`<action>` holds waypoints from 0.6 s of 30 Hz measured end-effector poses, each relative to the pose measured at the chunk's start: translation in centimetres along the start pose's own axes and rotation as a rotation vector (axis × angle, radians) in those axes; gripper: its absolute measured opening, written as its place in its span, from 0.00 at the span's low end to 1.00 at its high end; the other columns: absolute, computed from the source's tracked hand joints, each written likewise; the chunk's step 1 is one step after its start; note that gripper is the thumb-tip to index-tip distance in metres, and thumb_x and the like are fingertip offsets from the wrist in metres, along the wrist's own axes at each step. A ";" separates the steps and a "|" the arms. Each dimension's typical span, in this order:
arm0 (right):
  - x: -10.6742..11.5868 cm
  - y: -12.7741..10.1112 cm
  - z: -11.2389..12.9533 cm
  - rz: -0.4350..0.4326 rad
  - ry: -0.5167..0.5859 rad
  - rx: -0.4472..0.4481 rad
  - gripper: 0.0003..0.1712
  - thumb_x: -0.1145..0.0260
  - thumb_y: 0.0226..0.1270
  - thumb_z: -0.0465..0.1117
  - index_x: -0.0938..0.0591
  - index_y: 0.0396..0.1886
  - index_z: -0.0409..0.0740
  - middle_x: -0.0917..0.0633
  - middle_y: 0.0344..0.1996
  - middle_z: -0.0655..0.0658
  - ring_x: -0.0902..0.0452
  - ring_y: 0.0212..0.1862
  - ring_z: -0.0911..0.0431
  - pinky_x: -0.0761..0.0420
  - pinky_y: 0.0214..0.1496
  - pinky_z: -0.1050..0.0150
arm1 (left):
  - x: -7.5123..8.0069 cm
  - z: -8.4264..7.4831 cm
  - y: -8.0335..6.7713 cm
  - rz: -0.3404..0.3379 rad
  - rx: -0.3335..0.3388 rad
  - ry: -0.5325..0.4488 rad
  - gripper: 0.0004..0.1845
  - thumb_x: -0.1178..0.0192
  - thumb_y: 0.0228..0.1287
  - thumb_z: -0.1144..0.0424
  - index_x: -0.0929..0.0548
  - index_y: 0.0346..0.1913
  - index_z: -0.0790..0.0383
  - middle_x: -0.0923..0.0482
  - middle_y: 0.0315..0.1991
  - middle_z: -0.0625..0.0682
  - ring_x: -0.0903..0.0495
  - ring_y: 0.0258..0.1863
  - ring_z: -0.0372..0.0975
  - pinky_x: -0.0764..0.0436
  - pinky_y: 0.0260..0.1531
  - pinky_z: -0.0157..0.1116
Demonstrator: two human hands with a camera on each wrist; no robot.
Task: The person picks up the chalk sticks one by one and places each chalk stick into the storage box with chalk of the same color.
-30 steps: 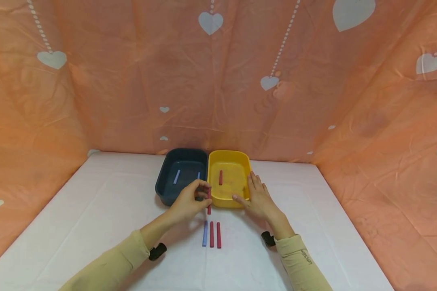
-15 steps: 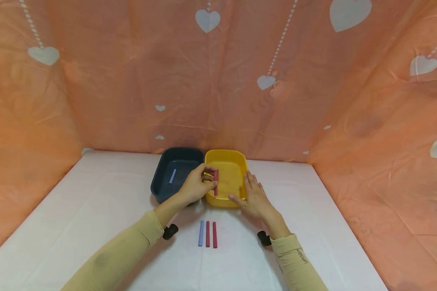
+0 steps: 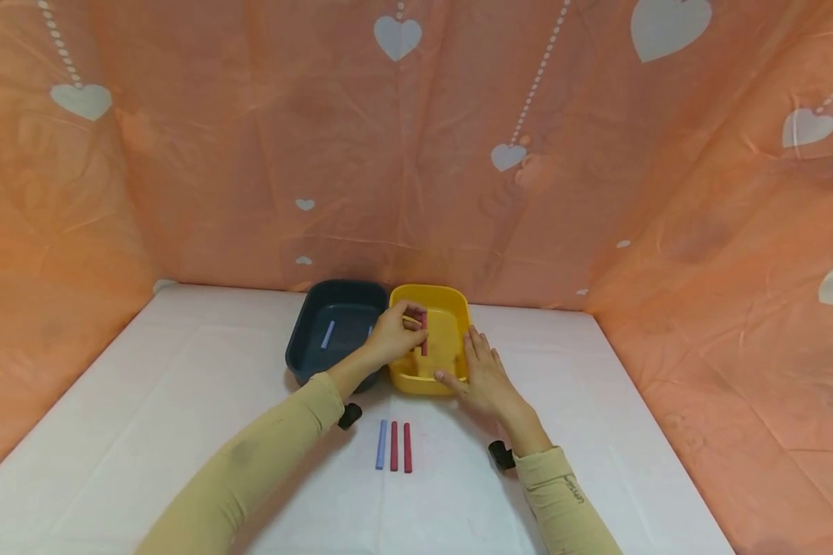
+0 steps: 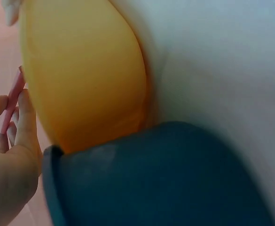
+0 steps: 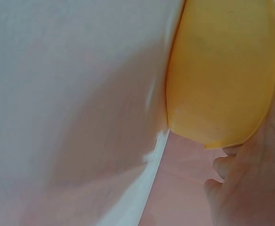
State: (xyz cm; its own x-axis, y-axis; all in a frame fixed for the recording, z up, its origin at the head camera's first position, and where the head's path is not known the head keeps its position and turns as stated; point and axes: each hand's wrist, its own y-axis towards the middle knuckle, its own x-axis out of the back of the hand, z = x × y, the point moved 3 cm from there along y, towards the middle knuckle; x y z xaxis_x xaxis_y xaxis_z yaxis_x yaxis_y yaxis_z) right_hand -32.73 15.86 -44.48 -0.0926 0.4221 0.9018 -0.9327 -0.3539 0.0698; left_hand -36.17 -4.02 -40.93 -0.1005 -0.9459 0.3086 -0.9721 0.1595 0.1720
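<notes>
My left hand (image 3: 397,336) pinches a red stick (image 3: 424,334) and holds it over the inside of the yellow tub (image 3: 453,307). The same red stick (image 4: 11,101) shows between my fingertips in the left wrist view, beside the yellow tub (image 4: 85,70). My right hand (image 3: 481,373) rests with straight fingers against the tub's near right wall, and the yellow tub (image 5: 222,66) fills the right wrist view. A dark blue tub (image 3: 319,302) stands touching the yellow one on its left, with a pale blue stick (image 3: 328,334) inside.
Three sticks lie side by side on the white table (image 3: 180,401) near me: a pale blue one (image 3: 381,445) and two red ones (image 3: 400,446). Orange cloth with white hearts (image 3: 397,38) walls in the back and both sides.
My left hand has lifted a red stick from the table's row and carried it away from me, over the yellow tub. The right hand has stayed against the tub.
</notes>
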 end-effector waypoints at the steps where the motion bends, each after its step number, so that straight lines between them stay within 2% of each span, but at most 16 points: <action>1: 0.0 0.0 0.0 0.003 -0.001 -0.003 0.60 0.43 0.75 0.69 0.55 0.83 0.31 0.59 0.84 0.35 0.65 0.84 0.39 0.60 0.83 0.43 | -0.2 0.2 0.4 0.001 0.001 -0.001 0.21 0.34 0.66 0.76 0.23 0.60 0.68 0.22 0.53 0.61 0.15 0.50 0.50 0.13 0.43 0.39; 9: 0.0 0.0 -0.1 0.004 -0.016 0.000 0.60 0.42 0.74 0.69 0.55 0.83 0.31 0.59 0.84 0.35 0.64 0.84 0.39 0.59 0.83 0.43 | -1.7 1.1 2.5 0.027 0.017 0.006 0.20 0.35 0.67 0.77 0.24 0.60 0.70 0.22 0.52 0.62 0.15 0.50 0.53 0.12 0.45 0.41; 18: -0.1 0.1 -0.2 0.004 -0.005 -0.008 0.61 0.41 0.74 0.69 0.55 0.83 0.31 0.59 0.84 0.36 0.65 0.84 0.40 0.60 0.83 0.43 | -3.2 1.8 4.1 0.016 0.021 0.098 0.20 0.34 0.66 0.75 0.22 0.59 0.70 0.19 0.51 0.62 0.15 0.50 0.52 0.13 0.46 0.40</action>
State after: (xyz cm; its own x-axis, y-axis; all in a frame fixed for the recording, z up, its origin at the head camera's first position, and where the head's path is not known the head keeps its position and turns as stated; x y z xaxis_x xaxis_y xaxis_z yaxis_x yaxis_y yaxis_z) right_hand -32.91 15.90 -44.64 -0.0944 0.4169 0.9041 -0.9352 -0.3485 0.0631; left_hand -40.19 -0.86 -42.87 -0.0963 -0.9106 0.4019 -0.9748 0.1678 0.1467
